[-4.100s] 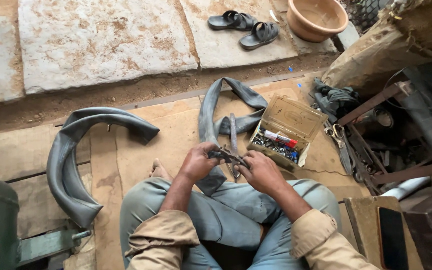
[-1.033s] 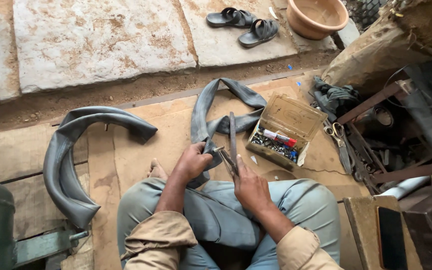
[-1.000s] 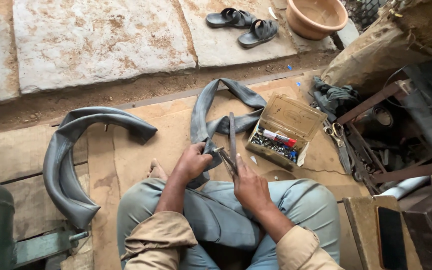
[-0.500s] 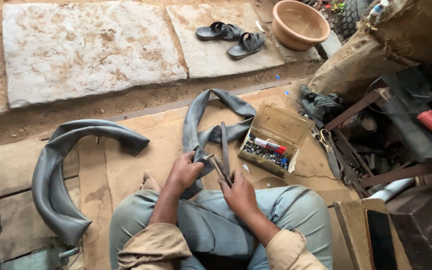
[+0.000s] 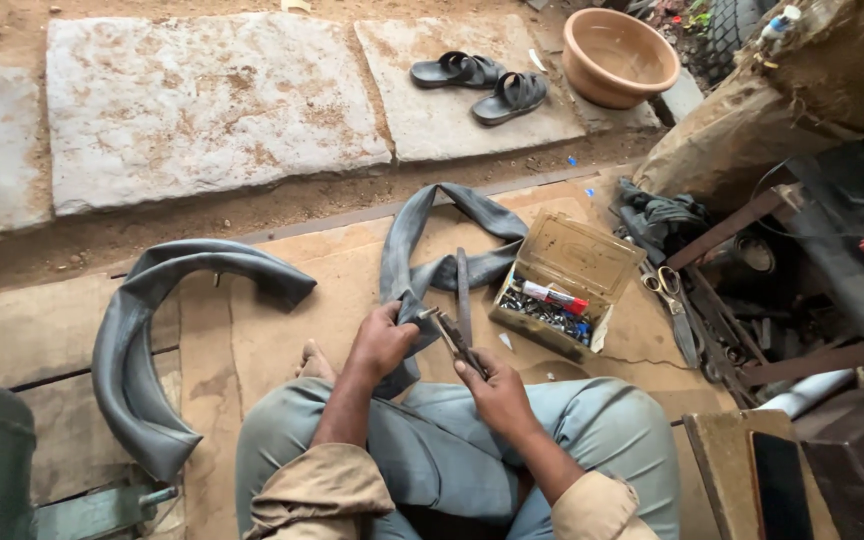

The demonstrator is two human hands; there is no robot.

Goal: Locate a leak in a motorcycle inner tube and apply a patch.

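the left hand (image 5: 384, 342) now pinches the black rubber tube (image 5: 422, 280) tight while the right hand (image 5: 492, 385), gripping the metal pliers (image 5: 449, 332), has pulled back a little.

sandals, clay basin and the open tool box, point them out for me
sandals (image 5: 480, 82), head view, on the strap of the right-hand one
clay basin (image 5: 620, 57), head view, on its inner wall
open tool box (image 5: 580, 257), head view, on the raised lid

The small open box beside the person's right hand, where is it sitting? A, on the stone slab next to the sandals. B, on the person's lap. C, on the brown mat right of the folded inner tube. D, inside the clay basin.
C: the small open box rests on the brown mat just right of the folded inner tube, far from the sandals and the clay basin.
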